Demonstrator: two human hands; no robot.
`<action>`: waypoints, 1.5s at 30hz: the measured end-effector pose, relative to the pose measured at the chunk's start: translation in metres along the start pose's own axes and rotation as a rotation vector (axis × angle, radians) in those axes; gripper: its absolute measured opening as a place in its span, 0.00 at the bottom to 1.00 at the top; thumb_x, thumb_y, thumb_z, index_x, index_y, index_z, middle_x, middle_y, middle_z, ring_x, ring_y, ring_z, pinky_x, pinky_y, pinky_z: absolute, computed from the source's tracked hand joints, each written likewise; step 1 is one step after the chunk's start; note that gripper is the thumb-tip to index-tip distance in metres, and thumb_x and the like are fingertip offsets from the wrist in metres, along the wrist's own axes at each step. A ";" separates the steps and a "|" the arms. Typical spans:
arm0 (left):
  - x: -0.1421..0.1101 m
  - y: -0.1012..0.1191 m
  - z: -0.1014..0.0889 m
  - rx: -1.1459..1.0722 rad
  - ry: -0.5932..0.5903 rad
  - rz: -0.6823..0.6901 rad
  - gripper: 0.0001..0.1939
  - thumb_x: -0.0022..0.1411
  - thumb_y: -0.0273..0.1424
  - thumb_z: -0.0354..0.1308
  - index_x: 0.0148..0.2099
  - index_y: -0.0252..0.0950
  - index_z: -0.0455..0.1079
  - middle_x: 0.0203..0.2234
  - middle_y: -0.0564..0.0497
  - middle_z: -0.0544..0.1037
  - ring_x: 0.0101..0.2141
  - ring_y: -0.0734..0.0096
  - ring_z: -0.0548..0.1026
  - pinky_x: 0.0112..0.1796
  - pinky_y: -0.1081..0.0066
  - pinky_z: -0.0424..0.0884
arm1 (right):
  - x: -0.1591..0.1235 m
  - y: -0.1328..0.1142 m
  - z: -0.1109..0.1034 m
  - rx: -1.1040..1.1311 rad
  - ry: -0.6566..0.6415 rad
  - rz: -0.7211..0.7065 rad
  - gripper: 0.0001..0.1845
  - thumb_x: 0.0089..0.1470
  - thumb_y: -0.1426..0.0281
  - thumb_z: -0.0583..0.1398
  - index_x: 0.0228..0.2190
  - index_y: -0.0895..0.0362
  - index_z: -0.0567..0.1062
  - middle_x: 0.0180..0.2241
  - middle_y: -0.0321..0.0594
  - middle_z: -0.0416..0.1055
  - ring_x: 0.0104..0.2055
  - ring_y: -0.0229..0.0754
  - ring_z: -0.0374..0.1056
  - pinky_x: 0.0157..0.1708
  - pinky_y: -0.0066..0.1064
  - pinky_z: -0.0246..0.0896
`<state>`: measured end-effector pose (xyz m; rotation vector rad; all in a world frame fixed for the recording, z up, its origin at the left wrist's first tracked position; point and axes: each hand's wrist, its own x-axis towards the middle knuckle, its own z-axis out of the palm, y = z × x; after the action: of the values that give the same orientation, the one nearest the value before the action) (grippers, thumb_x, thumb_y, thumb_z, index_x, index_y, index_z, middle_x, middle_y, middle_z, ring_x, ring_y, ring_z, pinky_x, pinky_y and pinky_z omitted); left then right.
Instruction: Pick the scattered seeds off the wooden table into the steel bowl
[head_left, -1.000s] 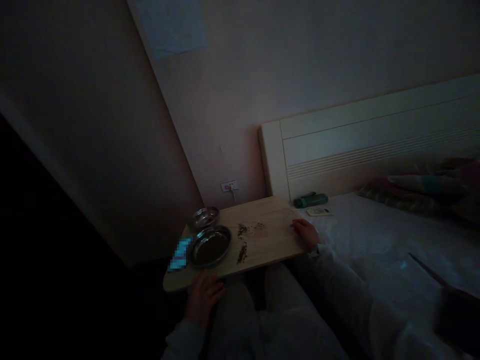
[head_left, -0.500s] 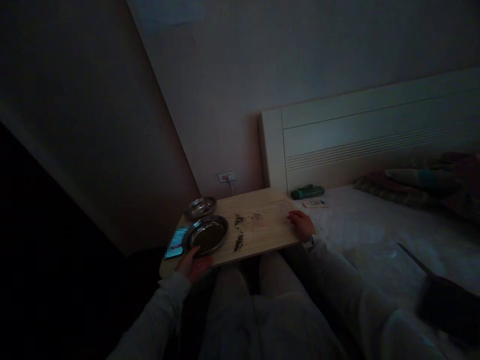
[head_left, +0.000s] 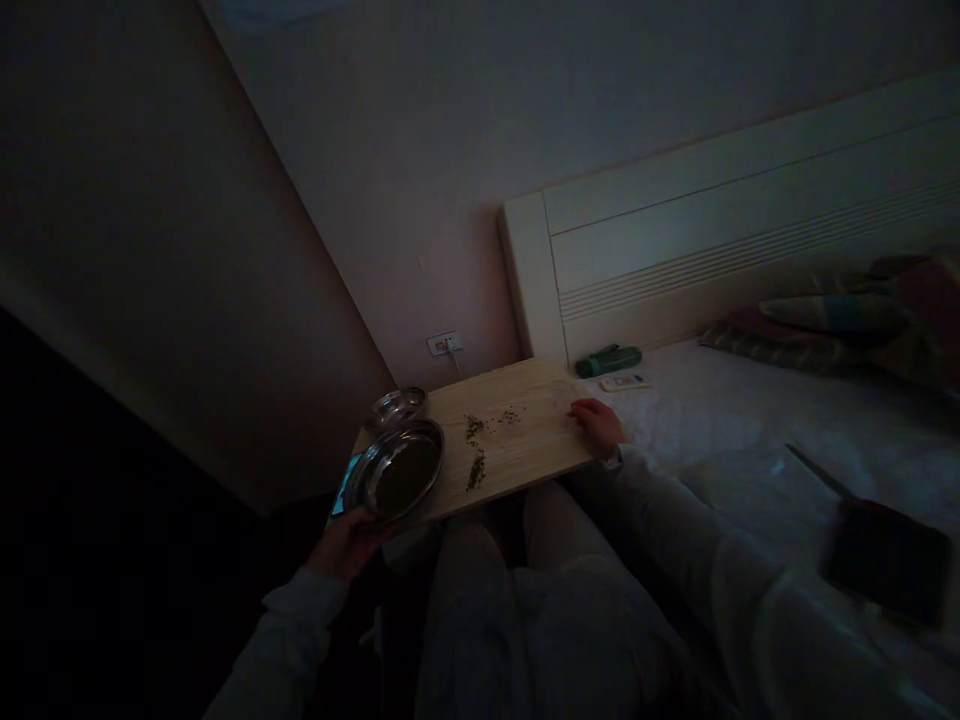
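Observation:
My left hand (head_left: 346, 542) grips the near rim of a shiny metal dish (head_left: 433, 450), its thumb at the rim and its fingers beneath. The dish is tilted and has a dark mass in its bottom, too dim to identify. A second metal dish (head_left: 397, 405) stands just behind it. Small dark green grains (head_left: 475, 470) lie in loose clusters on the light wooden tabletop (head_left: 525, 455). At the table's right edge is my right hand (head_left: 598, 425), its fingers curled together; whatever they may hold is too small to see.
A phone (head_left: 345, 487) is partly covered by the front dish. On the bed (head_left: 690, 430) to the right lie a green bottle (head_left: 609, 361), a white remote control (head_left: 625, 383) and a dark flat object (head_left: 889, 560). A wall socket (head_left: 445, 343) with a plugged-in cable is behind the table.
My left hand has taken hold of the front dish and tilted it, shifting it slightly left over the phone. The right hand stays at the table edge. The view has turned slightly.

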<state>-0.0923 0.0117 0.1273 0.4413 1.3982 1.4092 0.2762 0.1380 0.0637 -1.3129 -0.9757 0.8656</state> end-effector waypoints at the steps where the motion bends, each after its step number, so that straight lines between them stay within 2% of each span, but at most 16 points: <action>1: -0.008 0.001 -0.006 0.020 -0.029 -0.001 0.15 0.45 0.13 0.48 0.34 0.32 0.68 0.20 0.50 0.76 0.23 0.70 0.74 0.25 0.72 0.73 | -0.001 -0.001 0.000 0.001 0.004 0.000 0.04 0.40 0.69 0.57 0.23 0.56 0.70 0.21 0.35 0.71 0.23 0.35 0.62 0.27 0.29 0.58; 4: -0.029 0.000 -0.024 0.113 -0.063 -0.077 0.13 0.44 0.16 0.51 0.33 0.32 0.68 0.21 0.49 0.77 0.22 0.66 0.74 0.23 0.66 0.72 | -0.001 -0.003 0.000 -0.001 0.003 -0.004 0.03 0.40 0.70 0.57 0.22 0.56 0.69 0.21 0.35 0.70 0.23 0.35 0.62 0.27 0.28 0.57; 6: -0.040 -0.007 -0.035 0.149 -0.069 -0.133 0.11 0.44 0.18 0.53 0.32 0.33 0.68 0.22 0.48 0.77 0.23 0.63 0.75 0.24 0.62 0.72 | -0.001 -0.004 0.000 0.005 0.006 0.007 0.03 0.40 0.71 0.57 0.22 0.56 0.70 0.21 0.35 0.70 0.22 0.35 0.61 0.27 0.28 0.57; 7: -0.044 -0.012 -0.040 0.168 -0.108 -0.166 0.09 0.44 0.20 0.54 0.31 0.33 0.69 0.22 0.48 0.78 0.24 0.61 0.75 0.26 0.61 0.72 | -0.001 -0.004 0.000 0.013 0.007 0.015 0.02 0.40 0.71 0.57 0.22 0.57 0.70 0.21 0.35 0.70 0.22 0.35 0.61 0.26 0.28 0.57; 11: -0.052 -0.037 -0.054 0.208 -0.180 -0.307 0.07 0.44 0.20 0.53 0.24 0.31 0.72 0.20 0.45 0.78 0.25 0.62 0.76 0.33 0.64 0.71 | 0.001 -0.004 0.000 0.036 0.013 0.028 0.02 0.40 0.72 0.57 0.22 0.57 0.69 0.21 0.35 0.70 0.22 0.34 0.61 0.26 0.28 0.57; 15: -0.049 -0.061 -0.056 0.219 -0.254 -0.359 0.08 0.43 0.20 0.53 0.22 0.31 0.73 0.17 0.47 0.78 0.21 0.66 0.74 0.29 0.68 0.69 | 0.002 0.000 0.000 0.039 0.016 0.033 0.03 0.41 0.71 0.57 0.23 0.56 0.69 0.21 0.34 0.70 0.22 0.34 0.61 0.25 0.27 0.56; 20: -0.034 -0.084 -0.048 0.180 -0.278 -0.424 0.07 0.44 0.19 0.52 0.23 0.30 0.71 0.16 0.46 0.77 0.20 0.66 0.74 0.29 0.68 0.69 | 0.006 0.007 0.001 0.040 0.021 0.004 0.04 0.41 0.69 0.57 0.22 0.56 0.70 0.21 0.35 0.71 0.23 0.35 0.61 0.27 0.28 0.57; 26: -0.020 -0.106 -0.025 0.064 -0.263 -0.451 0.12 0.43 0.17 0.51 0.31 0.31 0.70 0.19 0.47 0.78 0.34 0.57 0.77 0.39 0.61 0.69 | 0.009 0.010 -0.001 0.046 0.018 0.000 0.05 0.41 0.68 0.57 0.23 0.56 0.71 0.21 0.35 0.71 0.23 0.35 0.61 0.26 0.27 0.57; 30: -0.011 -0.126 -0.009 0.030 -0.215 -0.444 0.12 0.44 0.19 0.53 0.34 0.30 0.69 0.21 0.47 0.78 0.33 0.58 0.76 0.37 0.62 0.71 | 0.009 0.011 -0.002 0.038 0.030 -0.047 0.11 0.40 0.65 0.57 0.27 0.57 0.73 0.22 0.34 0.70 0.23 0.35 0.61 0.26 0.27 0.56; 34: -0.003 -0.148 -0.001 -0.066 -0.215 -0.454 0.21 0.46 0.20 0.53 0.46 0.31 0.66 0.22 0.48 0.78 0.33 0.58 0.76 0.36 0.61 0.71 | 0.010 0.011 -0.004 0.010 0.015 -0.066 0.13 0.40 0.63 0.56 0.28 0.56 0.73 0.20 0.33 0.68 0.22 0.35 0.59 0.24 0.27 0.55; 38: -0.005 -0.158 0.004 -0.175 -0.201 -0.445 0.27 0.47 0.19 0.52 0.53 0.31 0.62 0.30 0.46 0.79 0.38 0.57 0.76 0.37 0.62 0.71 | 0.008 0.009 -0.003 -0.008 -0.018 -0.066 0.12 0.43 0.61 0.54 0.26 0.55 0.71 0.20 0.34 0.68 0.23 0.36 0.61 0.25 0.26 0.56; 41: -0.011 -0.157 0.010 -0.172 -0.177 -0.437 0.27 0.47 0.19 0.53 0.53 0.29 0.62 0.30 0.45 0.79 0.37 0.58 0.76 0.37 0.64 0.71 | -0.007 0.007 0.007 -0.064 -0.053 -0.094 0.12 0.46 0.61 0.53 0.26 0.55 0.71 0.21 0.35 0.69 0.24 0.37 0.62 0.27 0.27 0.58; 42: -0.013 -0.156 0.013 -0.163 -0.170 -0.437 0.26 0.48 0.19 0.53 0.52 0.28 0.63 0.29 0.45 0.79 0.36 0.58 0.76 0.36 0.65 0.72 | -0.016 0.007 0.013 -0.115 -0.080 -0.143 0.12 0.47 0.61 0.52 0.26 0.55 0.71 0.22 0.36 0.69 0.25 0.37 0.63 0.28 0.28 0.59; 45: -0.017 -0.153 0.026 -0.161 -0.168 -0.447 0.24 0.48 0.20 0.53 0.50 0.26 0.64 0.23 0.46 0.78 0.34 0.58 0.77 0.35 0.65 0.72 | -0.052 0.006 0.034 -0.287 -0.292 -0.369 0.13 0.51 0.63 0.51 0.31 0.55 0.72 0.27 0.38 0.72 0.31 0.39 0.66 0.34 0.30 0.60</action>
<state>-0.0029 -0.0260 0.0056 0.1255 1.1484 1.0803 0.2256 0.1030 0.0532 -1.2058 -1.5640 0.6562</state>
